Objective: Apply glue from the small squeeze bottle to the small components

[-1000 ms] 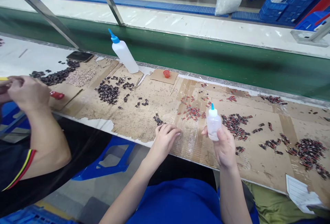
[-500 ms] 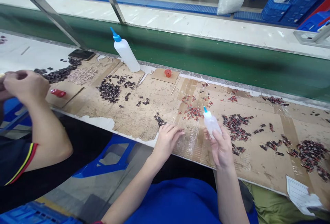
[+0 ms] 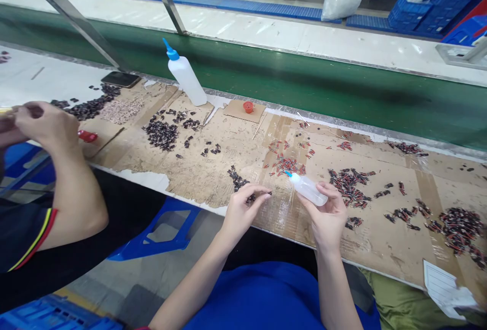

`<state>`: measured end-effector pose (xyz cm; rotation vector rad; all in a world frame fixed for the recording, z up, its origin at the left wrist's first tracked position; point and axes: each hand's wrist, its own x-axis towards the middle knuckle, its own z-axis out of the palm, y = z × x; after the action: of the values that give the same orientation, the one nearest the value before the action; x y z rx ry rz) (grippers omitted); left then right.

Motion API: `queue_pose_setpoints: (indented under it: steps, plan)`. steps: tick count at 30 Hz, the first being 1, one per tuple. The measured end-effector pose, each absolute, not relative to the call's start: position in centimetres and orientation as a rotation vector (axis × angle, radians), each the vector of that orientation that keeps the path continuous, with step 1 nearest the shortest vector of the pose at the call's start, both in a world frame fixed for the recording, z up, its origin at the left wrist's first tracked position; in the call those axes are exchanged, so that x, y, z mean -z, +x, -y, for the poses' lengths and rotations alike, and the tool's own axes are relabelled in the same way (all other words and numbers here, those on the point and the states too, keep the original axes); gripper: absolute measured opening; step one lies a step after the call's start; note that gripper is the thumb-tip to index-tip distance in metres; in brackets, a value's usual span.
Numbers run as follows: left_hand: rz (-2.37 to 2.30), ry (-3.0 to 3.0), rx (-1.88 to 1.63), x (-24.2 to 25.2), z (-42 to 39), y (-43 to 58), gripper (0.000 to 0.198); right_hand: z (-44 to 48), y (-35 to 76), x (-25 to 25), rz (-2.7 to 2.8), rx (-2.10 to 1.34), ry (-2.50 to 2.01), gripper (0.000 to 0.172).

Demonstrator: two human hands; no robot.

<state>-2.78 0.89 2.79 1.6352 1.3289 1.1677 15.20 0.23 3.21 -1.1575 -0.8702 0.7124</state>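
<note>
Whereas it stood upright a second ago, the small translucent blue-nozzled squeeze bottle [image 3: 309,190], clasped in the right hand [image 3: 327,219] over the cardboard-covered bench [image 3: 213,170], now tips toward the left hand [image 3: 240,209], apparently pinching a dark part [image 3: 251,199].

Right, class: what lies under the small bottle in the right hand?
Below the small bottle: taped cardboard and red-and-black parts nearby. The right hand hides the patch beneath its base.
</note>
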Motion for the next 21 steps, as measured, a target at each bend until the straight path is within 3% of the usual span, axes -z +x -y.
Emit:
queue_pose_setpoints:
  steps: [4,10,16,21]
  plan:
    - [-1.334,1.517,-1.211,-3.3,-0.8,-2.5,0.009,-0.1,15.3,-3.6,0.681,-0.901,-1.134,0.042]
    - [-1.37,1.453,-1.218,-3.4,-0.7,-2.3,0.01,-0.1,15.4,-5.1,0.303,-1.533,-0.858,0.048]
    - [-1.349,1.459,-1.206,-3.4,-0.7,-2.3,0.009,-0.2,15.3,-5.5,0.152,-1.819,-0.609,0.034]
    - [-1.3,1.522,-1.232,-3.3,-0.7,-2.3,0.013,-0.1,14.9,-5.4,0.147,-1.874,-0.525,0.033]
